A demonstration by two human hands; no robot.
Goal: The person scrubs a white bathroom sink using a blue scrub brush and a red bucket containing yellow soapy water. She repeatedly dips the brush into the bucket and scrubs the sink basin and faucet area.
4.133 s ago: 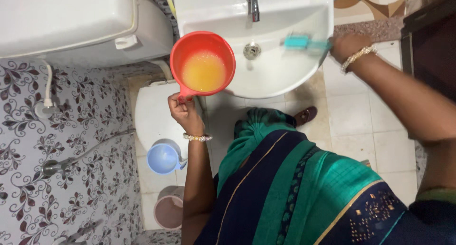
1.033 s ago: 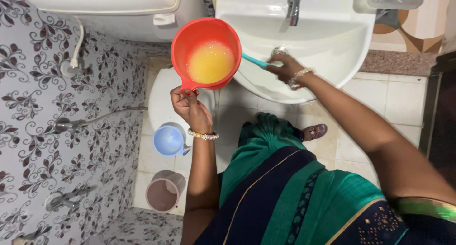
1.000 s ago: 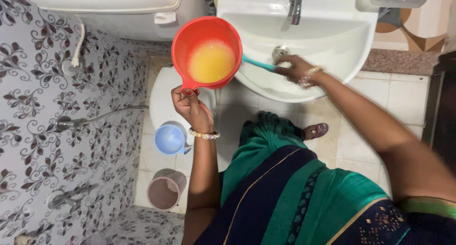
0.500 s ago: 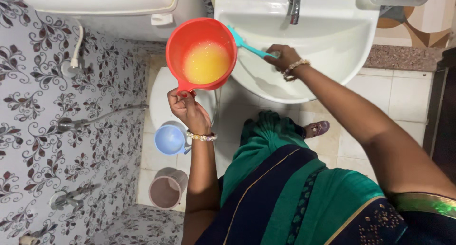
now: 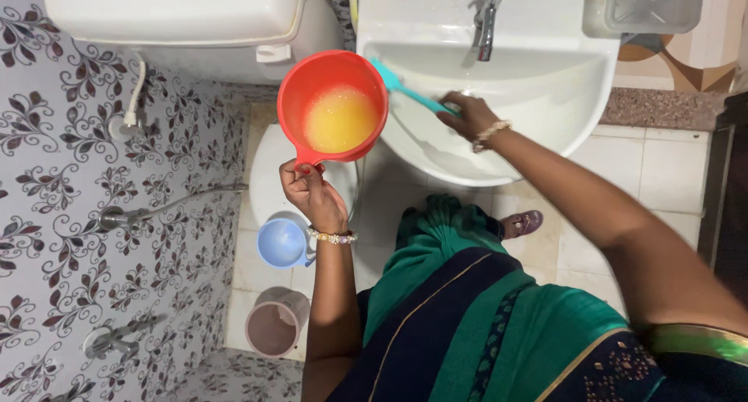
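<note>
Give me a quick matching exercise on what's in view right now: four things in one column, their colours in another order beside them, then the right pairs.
Things:
1. mug held up in the left hand
2. brush in the right hand
3. mug resting on the toilet lid
4. wash basin

Colours:
A. white
B. light blue
C. red
D. teal

Pairs: 1-C, 2-D, 3-B, 4-A
</note>
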